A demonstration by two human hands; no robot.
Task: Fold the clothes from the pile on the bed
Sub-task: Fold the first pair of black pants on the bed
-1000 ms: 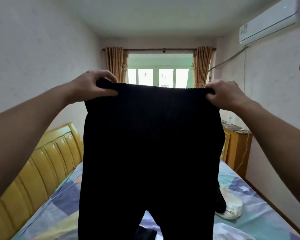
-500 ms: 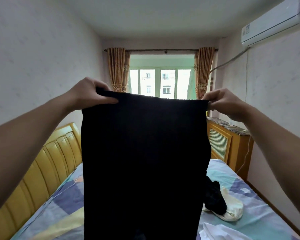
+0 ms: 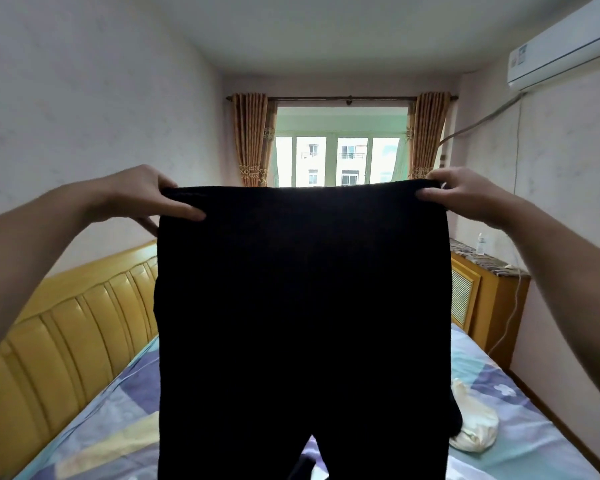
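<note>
Both hands — left hand (image 3: 142, 195), right hand (image 3: 461, 194) — pinch the waistband corners of black trousers (image 3: 302, 306), held up spread over the bed (image 3: 118, 427). A cream garment (image 3: 475, 427) lies right; a window (image 3: 340, 161) stands far.

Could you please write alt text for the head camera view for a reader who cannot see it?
Two hands, left and right, hold black trousers up by the waistband corners above a bed with a yellow headboard. A cream garment lies on the bed; a curtained window is behind.
</note>
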